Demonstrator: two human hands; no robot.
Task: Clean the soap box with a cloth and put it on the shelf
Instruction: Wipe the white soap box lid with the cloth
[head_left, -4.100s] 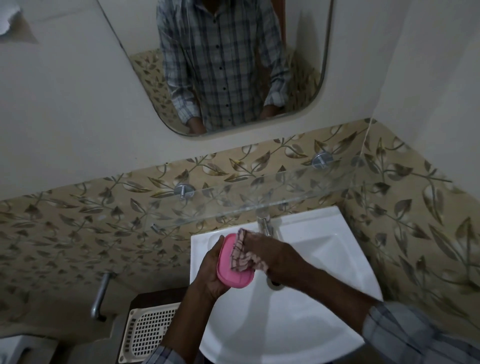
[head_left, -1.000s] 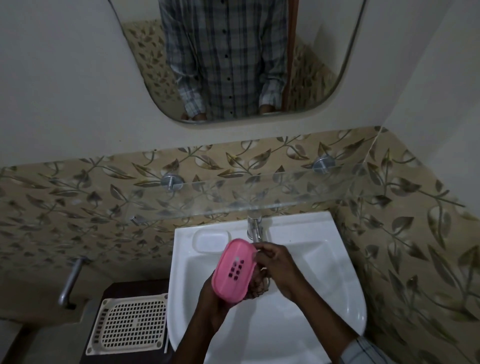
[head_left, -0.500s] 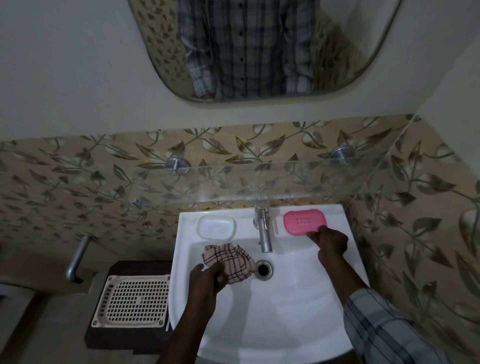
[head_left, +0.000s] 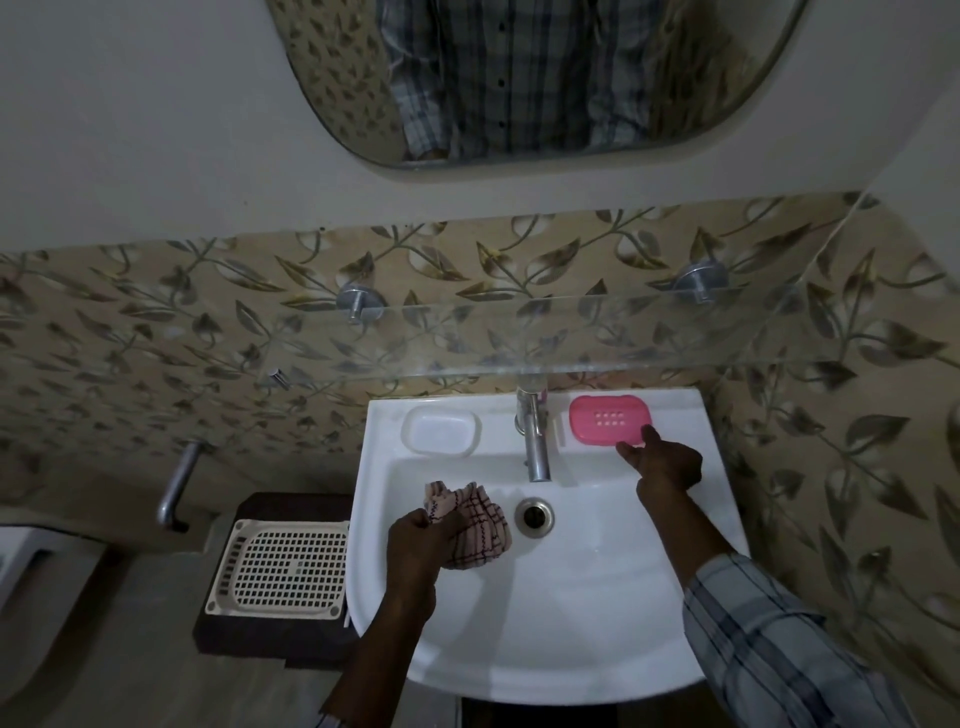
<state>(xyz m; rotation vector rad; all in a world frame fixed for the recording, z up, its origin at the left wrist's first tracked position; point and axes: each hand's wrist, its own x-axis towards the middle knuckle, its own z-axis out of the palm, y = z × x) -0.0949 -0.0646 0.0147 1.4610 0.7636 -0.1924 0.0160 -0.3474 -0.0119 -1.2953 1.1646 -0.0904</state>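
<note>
While a bunched checked cloth (head_left: 472, 525) is gripped in the curled fingers of the left hand (head_left: 415, 540) over the white sink (head_left: 545, 634), below and left of the tap (head_left: 533, 441), the pink soap box (head_left: 609, 419) is seen lying flat on the sink's back ledge, just right of the tap. The right hand (head_left: 665, 462) is held at the box's front right corner, forefinger and thumb spread apart and clasped on nothing; contact cannot be told. A glass shelf (head_left: 519, 338) is fixed to the tiled wall just above the tap.
</note>
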